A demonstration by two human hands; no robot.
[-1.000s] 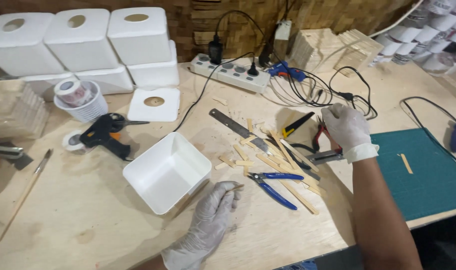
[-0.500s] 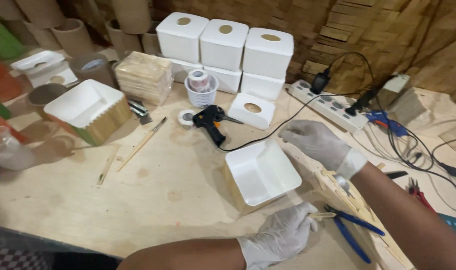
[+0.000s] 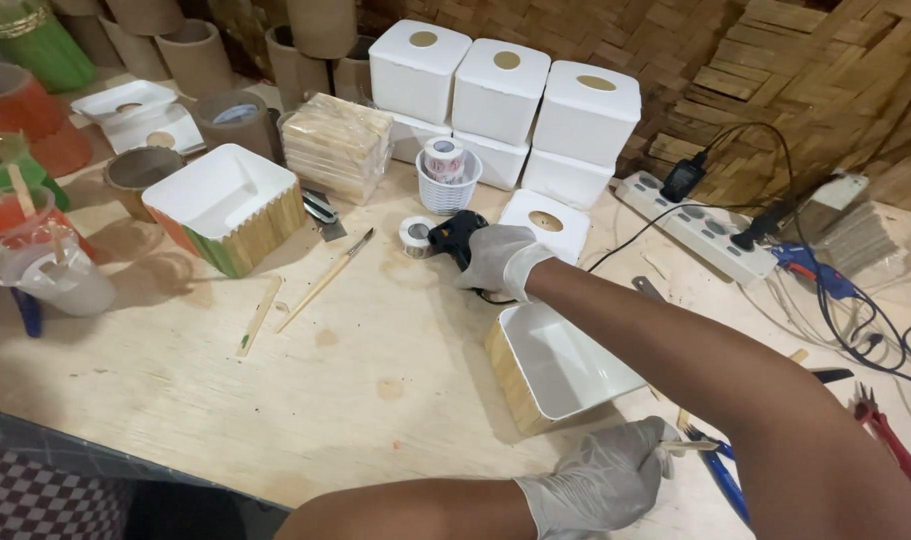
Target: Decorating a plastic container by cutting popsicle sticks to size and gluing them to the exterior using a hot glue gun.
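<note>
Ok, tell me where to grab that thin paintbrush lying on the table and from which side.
Grip the paintbrush at mid-handle, from above. It lies flat and diagonal on the table, bristles toward the far end, with bare wood on both sides. A pinch across the thin shaft probably works best.

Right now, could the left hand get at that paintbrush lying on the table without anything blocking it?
Probably yes. The left hand rests near the table's front edge, and only bare tabletop lies between it and the paintbrush; the open white box sits off to the side.
</note>
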